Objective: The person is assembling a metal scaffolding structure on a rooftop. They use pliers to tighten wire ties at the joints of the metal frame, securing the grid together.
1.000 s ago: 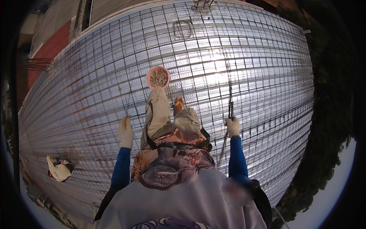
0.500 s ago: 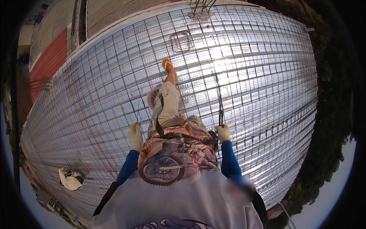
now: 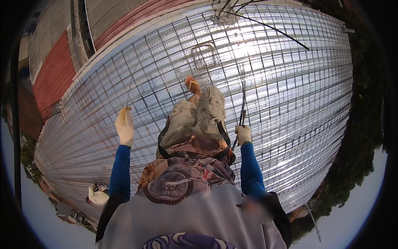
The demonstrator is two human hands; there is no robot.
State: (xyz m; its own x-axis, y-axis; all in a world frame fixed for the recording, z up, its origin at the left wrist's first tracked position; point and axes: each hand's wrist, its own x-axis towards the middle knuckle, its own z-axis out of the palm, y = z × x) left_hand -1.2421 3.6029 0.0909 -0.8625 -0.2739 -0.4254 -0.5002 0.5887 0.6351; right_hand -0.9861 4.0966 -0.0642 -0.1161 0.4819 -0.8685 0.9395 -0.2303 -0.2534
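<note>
My left hand (image 3: 124,128), in a pale knitted work glove, is closed with its fingertips pinched round a thin wire (image 3: 129,89) that runs up from them over the mesh. On the right, my gloved right hand (image 3: 243,135) is wrapped round a dark bundle of thin rods or wires (image 3: 243,101). The bundle points away from me and tapers; whether a tool is among it I cannot tell. Below both hands spreads a grid of steel reinforcing bars (image 3: 166,54) over shiny ribbed metal sheeting. One sandalled foot (image 3: 192,85) stands on it in front of me.
A bent rectangular bar loop (image 3: 205,56) lies on the mesh ahead. Dark bars (image 3: 269,28) stick out from a stub at the far edge. Another person (image 3: 98,195) bends low at the left. Roofs (image 3: 54,64) lie beyond the left edge; trees (image 3: 369,91) border the right.
My left hand has swung up and outward to the left with the wire. My second leg has come forward. The right hand keeps its hold on the dark bundle.
</note>
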